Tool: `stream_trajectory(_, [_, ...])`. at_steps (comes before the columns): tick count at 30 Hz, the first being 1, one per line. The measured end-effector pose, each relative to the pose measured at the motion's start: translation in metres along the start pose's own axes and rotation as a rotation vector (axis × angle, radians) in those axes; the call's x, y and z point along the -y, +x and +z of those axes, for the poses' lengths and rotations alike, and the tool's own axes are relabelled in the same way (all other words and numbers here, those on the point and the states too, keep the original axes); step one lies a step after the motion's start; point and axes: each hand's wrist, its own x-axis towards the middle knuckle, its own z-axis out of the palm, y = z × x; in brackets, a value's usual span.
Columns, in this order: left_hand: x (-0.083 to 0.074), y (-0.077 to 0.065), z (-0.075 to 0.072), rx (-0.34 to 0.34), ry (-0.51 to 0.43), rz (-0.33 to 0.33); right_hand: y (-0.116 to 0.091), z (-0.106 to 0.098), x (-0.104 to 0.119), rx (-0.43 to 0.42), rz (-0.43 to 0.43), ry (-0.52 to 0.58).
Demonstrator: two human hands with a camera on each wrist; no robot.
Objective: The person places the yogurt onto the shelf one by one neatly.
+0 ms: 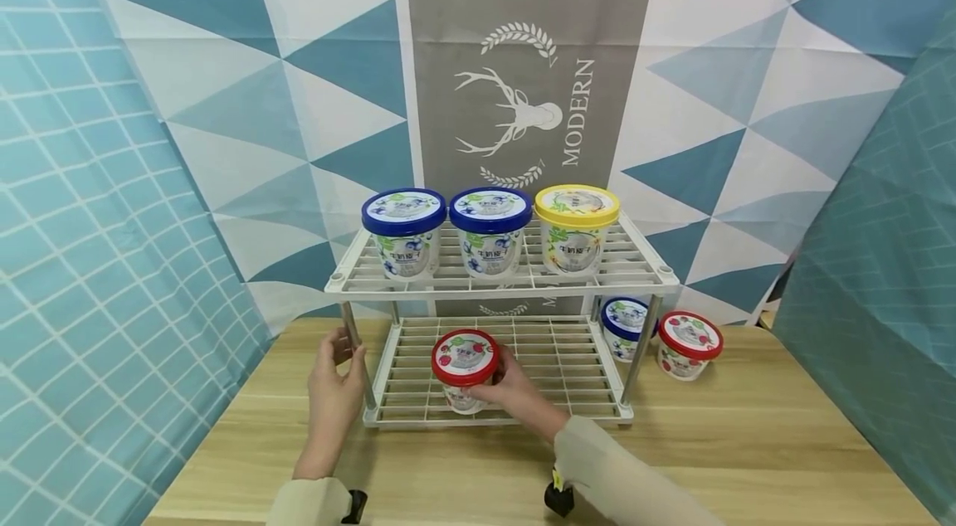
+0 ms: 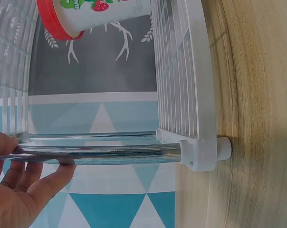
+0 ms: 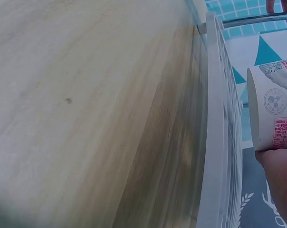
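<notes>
A red-lidded ice cream tub (image 1: 465, 360) stands upright over the lower tier of a white two-tier wire rack (image 1: 485, 422). Gripping it from the right is my right hand (image 1: 515, 393), thumb toward the near side and fingers behind. The right wrist view shows the white base of this tub (image 3: 272, 109) close beside the rack's lower tier, with part of the hand (image 3: 279, 173) beneath. At the rack's left front, my left hand (image 1: 336, 381) has its fingers and thumb around the metal post (image 2: 134, 152), as the left wrist view shows closely.
Two blue-lidded tubs (image 1: 407, 236) (image 1: 490, 234) and a yellow-lidded tub (image 1: 575, 231) stand on the upper tier. Another blue-lidded tub (image 1: 623, 331) and a red-lidded tub (image 1: 687, 345) are on the wooden table (image 1: 747, 435) at the rack's right. Patterned cloth (image 1: 336, 94) hangs behind.
</notes>
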Motion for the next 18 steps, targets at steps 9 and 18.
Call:
stream_trajectory(9, [0.002, 0.000, 0.000, -0.008, -0.001, 0.011, 0.008, 0.011, -0.009, -0.011, 0.003, -0.029])
stream_trajectory(18, [0.001, 0.000, 0.001, -0.007, -0.013, 0.001, 0.008, 0.016, -0.017, 0.005, -0.025, 0.017])
